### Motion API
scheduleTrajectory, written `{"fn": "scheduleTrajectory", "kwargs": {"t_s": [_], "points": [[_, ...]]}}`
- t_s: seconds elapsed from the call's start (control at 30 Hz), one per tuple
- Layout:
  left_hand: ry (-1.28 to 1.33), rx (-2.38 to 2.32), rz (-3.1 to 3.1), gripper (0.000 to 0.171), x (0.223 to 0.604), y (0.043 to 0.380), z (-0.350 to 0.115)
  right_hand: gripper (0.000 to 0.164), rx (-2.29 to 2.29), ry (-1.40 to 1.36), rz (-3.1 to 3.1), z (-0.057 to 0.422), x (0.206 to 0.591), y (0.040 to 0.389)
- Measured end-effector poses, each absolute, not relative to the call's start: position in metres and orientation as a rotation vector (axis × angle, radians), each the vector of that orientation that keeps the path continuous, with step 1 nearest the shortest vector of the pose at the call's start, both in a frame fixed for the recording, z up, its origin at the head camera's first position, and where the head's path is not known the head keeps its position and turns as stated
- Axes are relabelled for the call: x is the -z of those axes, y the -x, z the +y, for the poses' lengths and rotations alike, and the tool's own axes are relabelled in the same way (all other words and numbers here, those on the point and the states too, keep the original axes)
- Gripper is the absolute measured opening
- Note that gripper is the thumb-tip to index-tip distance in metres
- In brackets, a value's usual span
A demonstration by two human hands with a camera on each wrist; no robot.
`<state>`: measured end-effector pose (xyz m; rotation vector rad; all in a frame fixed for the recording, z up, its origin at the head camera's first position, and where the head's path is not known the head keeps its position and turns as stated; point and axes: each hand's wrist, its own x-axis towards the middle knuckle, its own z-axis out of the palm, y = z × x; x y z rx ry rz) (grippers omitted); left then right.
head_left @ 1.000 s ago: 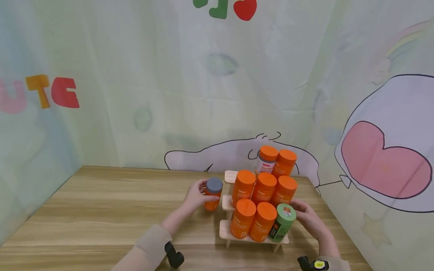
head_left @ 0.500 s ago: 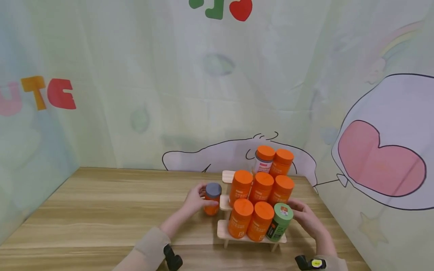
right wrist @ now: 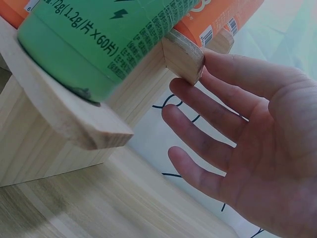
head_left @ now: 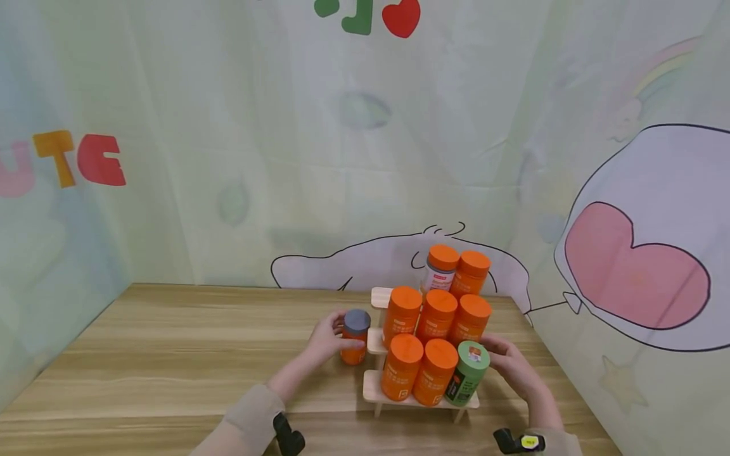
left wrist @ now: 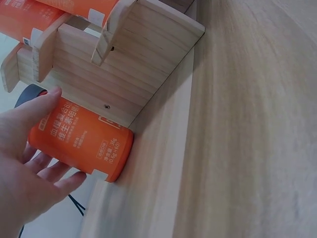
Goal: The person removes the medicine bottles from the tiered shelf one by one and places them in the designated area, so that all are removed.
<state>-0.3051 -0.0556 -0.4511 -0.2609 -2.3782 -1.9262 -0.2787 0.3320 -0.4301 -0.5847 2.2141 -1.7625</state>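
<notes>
My left hand (head_left: 326, 340) grips an orange bottle (head_left: 354, 349) with a grey lid, thumb on its near side and fingers behind. The bottle is upright beside the left side of a three-step wooden rack (head_left: 373, 387); its base appears to meet the table in the left wrist view. At the rack's right side, my right hand (head_left: 510, 367) touches the end of the middle step (right wrist: 185, 57) with thumb and fingertips, its fingers spread and fairly straight. Close by, a green jar (head_left: 469, 373) occupies the right end of the front step.
Two orange-lidded jars (head_left: 402, 370) share the front step with the green one. Three more orange jars (head_left: 438, 316) fill the middle step. On the top step are a pale-labelled bottle (head_left: 439, 272) and an orange jar (head_left: 471, 275). A printed curtain (head_left: 228, 158) hangs behind the wooden table (head_left: 171, 354).
The left hand has lowered the orange bottle and brought it slightly nearer the rack. The right hand stays at the rack's side. The head view has shifted a little.
</notes>
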Motion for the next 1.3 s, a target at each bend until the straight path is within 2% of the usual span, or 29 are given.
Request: {"fn": "scheduleTrajectory", "kwargs": {"t_s": [0.1, 0.27, 0.37, 0.57, 0.9, 1.3], "points": [[0.298, 1.935, -2.398, 0.07, 0.453, 0.306, -0.059, 0.034, 1.762, 0.585, 2.213, 0.331, 0.429, 0.278], [0.521, 1.943, -2.524, 0.093, 0.446, 0.31, -0.073, 0.036, 1.768, 0.61, 2.203, 0.331, 0.43, 0.279], [0.562, 1.928, -2.655, 0.104, 0.431, 0.307, -0.082, 0.037, 1.764, 0.605, 2.208, 0.331, 0.43, 0.279], [0.551, 1.808, -2.824, 0.111, 0.392, 0.302, -0.09, 0.036, 1.763, 0.588, 2.219, 0.33, 0.429, 0.279], [0.66, 1.869, -2.63, 0.106, 0.324, 0.305, -0.061, 0.035, 1.763, 0.549, 2.229, 0.331, 0.429, 0.278], [0.769, 1.955, -2.458, 0.081, 0.295, 0.323, -0.001, 0.036, 1.768, 0.596, 2.21, 0.332, 0.431, 0.279]]}}
